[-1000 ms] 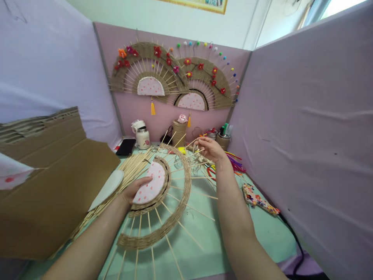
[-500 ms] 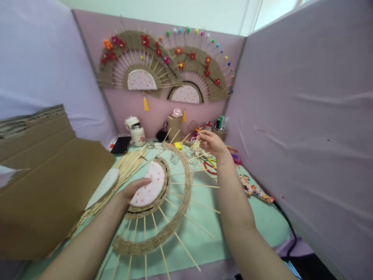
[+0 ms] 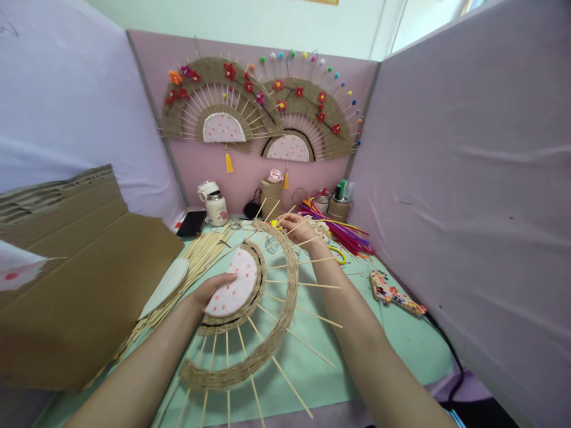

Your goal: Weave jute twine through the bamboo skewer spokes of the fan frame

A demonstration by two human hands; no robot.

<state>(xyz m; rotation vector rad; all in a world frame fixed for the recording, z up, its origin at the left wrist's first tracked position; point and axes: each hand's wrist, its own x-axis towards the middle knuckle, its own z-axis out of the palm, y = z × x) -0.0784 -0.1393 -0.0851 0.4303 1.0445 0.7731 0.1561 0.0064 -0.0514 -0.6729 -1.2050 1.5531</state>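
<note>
My left hand [image 3: 217, 289] grips a half-round woven fan [image 3: 291, 285] by its inner panel, thumb on the white cloth with pink dots [image 3: 243, 270]. Brown twine is woven in two arcs over thin sticks that spread outward, and a black line edges the inner arc. My right hand [image 3: 295, 227] is at the fan's upper end, behind the stick tips, with thumb and fingers pinched together. Whatever lies between those fingertips is too small to make out.
Finished fans [image 3: 307, 98] hang on the pink back panel. Loose sticks [image 3: 203, 255] and cardboard [image 3: 84, 285] lie left. A white bottle [image 3: 216, 205], a twine spool [image 3: 270, 199] and coloured pipe cleaners [image 3: 348, 235] stand or lie behind. A flower-patterned glue gun [image 3: 395, 294] rests right.
My right hand has moved left and slightly down, toward the fan's upper end. My left hand still holds the fan. The view has shifted slightly.
</note>
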